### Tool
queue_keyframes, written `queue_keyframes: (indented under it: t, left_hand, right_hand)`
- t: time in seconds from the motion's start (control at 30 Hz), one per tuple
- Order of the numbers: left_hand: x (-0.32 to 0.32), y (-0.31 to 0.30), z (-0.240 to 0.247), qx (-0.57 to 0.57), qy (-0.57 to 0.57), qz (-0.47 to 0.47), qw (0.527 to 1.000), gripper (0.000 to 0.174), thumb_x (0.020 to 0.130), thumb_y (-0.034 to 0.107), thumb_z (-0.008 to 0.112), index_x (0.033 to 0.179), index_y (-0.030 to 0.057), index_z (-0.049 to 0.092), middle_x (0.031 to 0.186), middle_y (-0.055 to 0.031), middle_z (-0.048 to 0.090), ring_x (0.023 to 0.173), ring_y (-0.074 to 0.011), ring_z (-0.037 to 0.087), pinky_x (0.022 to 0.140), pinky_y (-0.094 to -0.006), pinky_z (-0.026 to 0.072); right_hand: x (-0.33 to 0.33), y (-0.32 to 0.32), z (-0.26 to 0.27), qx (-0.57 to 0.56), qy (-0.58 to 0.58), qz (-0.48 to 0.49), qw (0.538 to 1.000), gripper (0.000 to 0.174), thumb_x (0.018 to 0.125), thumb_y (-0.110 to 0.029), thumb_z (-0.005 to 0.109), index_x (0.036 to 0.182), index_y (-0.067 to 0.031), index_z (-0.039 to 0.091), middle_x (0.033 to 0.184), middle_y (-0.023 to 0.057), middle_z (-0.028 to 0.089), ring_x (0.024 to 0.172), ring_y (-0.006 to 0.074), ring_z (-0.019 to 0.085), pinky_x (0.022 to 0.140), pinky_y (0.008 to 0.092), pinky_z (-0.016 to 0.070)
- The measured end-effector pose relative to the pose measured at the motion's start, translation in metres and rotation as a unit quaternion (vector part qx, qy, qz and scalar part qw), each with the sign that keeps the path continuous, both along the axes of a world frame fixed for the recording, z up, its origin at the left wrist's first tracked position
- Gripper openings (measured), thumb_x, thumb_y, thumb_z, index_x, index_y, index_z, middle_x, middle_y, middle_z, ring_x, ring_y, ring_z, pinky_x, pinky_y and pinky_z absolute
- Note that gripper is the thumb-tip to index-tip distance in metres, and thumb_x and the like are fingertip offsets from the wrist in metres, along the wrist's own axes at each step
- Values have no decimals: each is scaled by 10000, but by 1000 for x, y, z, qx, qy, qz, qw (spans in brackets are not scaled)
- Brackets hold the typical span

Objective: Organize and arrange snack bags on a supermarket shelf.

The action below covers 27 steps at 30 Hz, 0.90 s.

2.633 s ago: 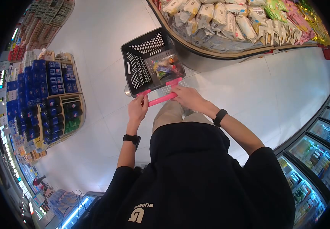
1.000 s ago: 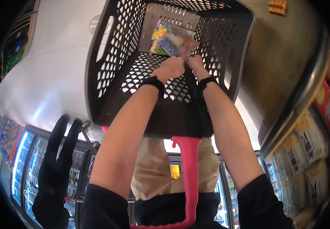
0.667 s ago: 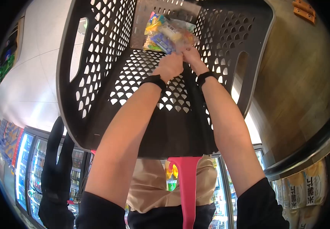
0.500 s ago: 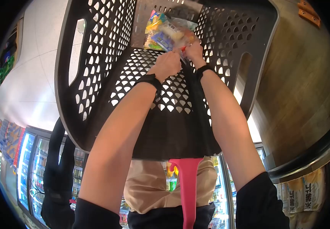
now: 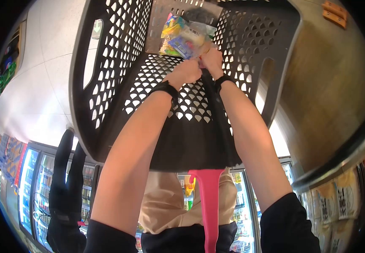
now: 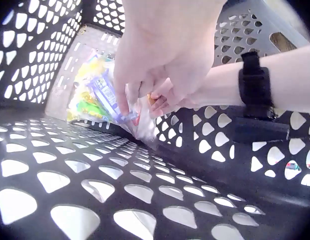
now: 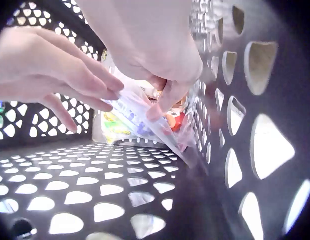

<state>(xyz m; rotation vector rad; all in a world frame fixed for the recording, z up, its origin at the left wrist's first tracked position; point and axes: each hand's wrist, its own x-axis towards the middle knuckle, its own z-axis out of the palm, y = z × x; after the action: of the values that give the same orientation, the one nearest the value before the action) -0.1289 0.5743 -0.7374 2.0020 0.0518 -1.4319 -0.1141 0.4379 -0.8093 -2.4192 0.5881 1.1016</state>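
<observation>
A clear plastic bag [image 5: 187, 39] of colourful packets lies at the far end of the black shopping cart basket [image 5: 186, 145]. Inside the basket, my left hand [image 5: 185, 71] pinches the near edge of this bag with its fingertips. Just to its right, my right hand [image 5: 212, 59] has thumb and fingers on the bag's plastic. In the right wrist view the plastic stretches between the right hand [image 7: 150, 47] and the fingertips of the left hand [image 7: 57, 67]. A blue-purple packet [image 6: 106, 95] shows through the bag in the left wrist view.
The cart's pink handle [image 5: 209, 202] comes down in front of my legs. Perforated basket walls [image 5: 254, 46] stand close on both sides of my arms. A display of snack packs [image 5: 334, 200] is at right; a person in dark clothes [image 5: 66, 198] stands at left before lit fridges [image 5: 32, 181].
Both hands were on the pink handle at first; they have since reached down into the basket to the bag. Lately the hands shift only slightly at the bag's edge.
</observation>
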Motion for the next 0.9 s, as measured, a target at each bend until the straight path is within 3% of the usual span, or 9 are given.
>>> queue_keyframes:
  t: [0.07,0.13,0.2,0.33,0.4,0.5,0.6,0.73,0.9]
  left_hand:
    - [-8,5,2,-13,-3,32,999,454,875,243,573,1233,-37,578,1183,-266,646,1138,-413,607,988,-468,482]
    - [-9,12,13,-27,-12,31,999,522,875,250,585,1299,-42,505,1185,-292,633,1132,-433,597,984,-474,474]
    - [-3,20,36,-37,-22,26,999,628,884,273,608,1389,-50,416,1163,-315,631,1117,-447,596,992,-480,460]
    - [-1,38,64,-45,-136,-1,990,795,767,280,745,1404,-45,397,1137,-274,649,1132,-402,600,975,-428,477]
    - [6,46,88,-46,-165,-21,985,874,652,301,829,1383,21,441,1195,-223,633,1151,-382,590,973,-452,473]
    - [22,56,151,-18,-191,-111,975,921,555,329,873,1342,67,475,1228,-169,638,1196,-355,574,1016,-502,427]
    - [17,68,183,-7,-306,-129,943,715,570,291,830,1221,105,601,1105,-149,695,1103,-353,628,993,-489,447]
    - [28,75,242,-142,-178,-95,969,531,584,240,780,1058,34,657,941,-243,686,926,-414,663,840,-440,548]
    - [23,81,321,-99,-203,-182,957,470,599,238,736,979,-28,661,880,-271,687,873,-432,670,821,-463,558]
  right_hand:
    - [-7,-2,12,26,72,-57,995,290,846,-212,620,960,35,722,965,290,695,957,409,691,847,457,554]
    - [-6,-2,50,82,125,-131,980,284,828,-200,604,983,3,728,875,214,725,832,279,738,618,397,588]
    - [-11,-5,72,87,110,-150,979,323,841,-212,589,1043,10,707,892,191,722,763,232,733,509,378,564]
    - [-16,-8,129,226,122,-198,946,251,899,-220,540,1004,-12,633,781,75,619,642,168,614,545,338,541]
    - [-5,-4,181,312,131,-196,920,167,958,-212,485,919,-74,572,686,-18,495,575,103,489,589,291,510]
    - [6,2,238,377,149,-207,891,210,1018,-248,483,870,-107,533,686,-45,474,582,80,472,599,275,489]
    - [8,0,278,460,170,-211,846,210,1030,-242,474,847,-142,499,654,-82,393,559,63,413,611,262,471]
    - [-1,3,329,504,153,-247,813,233,1028,-263,468,817,-164,474,650,-94,364,551,58,362,585,253,408]
    - [-32,1,380,461,113,-202,857,341,986,-318,512,702,-130,512,603,-29,462,524,88,448,546,276,451]
